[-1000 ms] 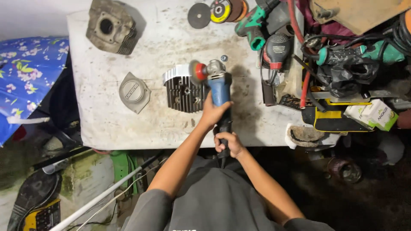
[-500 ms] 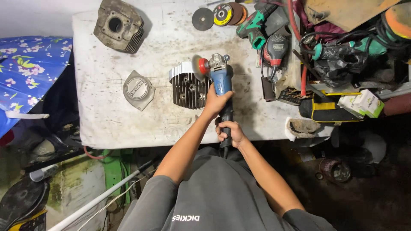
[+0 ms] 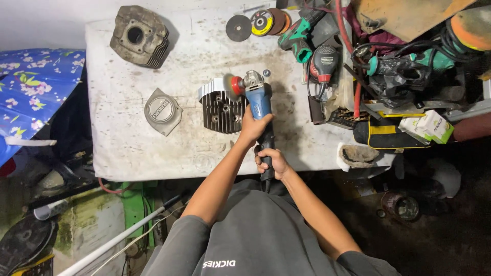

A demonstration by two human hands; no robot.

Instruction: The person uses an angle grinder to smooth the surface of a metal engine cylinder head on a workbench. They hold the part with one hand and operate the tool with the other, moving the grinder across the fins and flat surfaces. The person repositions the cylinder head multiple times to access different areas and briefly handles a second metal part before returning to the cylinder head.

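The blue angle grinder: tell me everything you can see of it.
The angle grinder has a blue body, a grey metal gear head and a black rear handle. A red, rounded wheel sits at its head, against the top edge of the dark finned cylinder head on the stained white table. It lies lengthwise, head pointing away from the person. The left hand wraps the blue body and the right hand grips the black handle. Whether the wheel is spinning cannot be told.

You wear a dark grey short-sleeved T-shirt (image 3: pixel 255 235), small white lettering printed on the chest (seen upside down from above). Forearms bare; no gloves, watch or rings visible.
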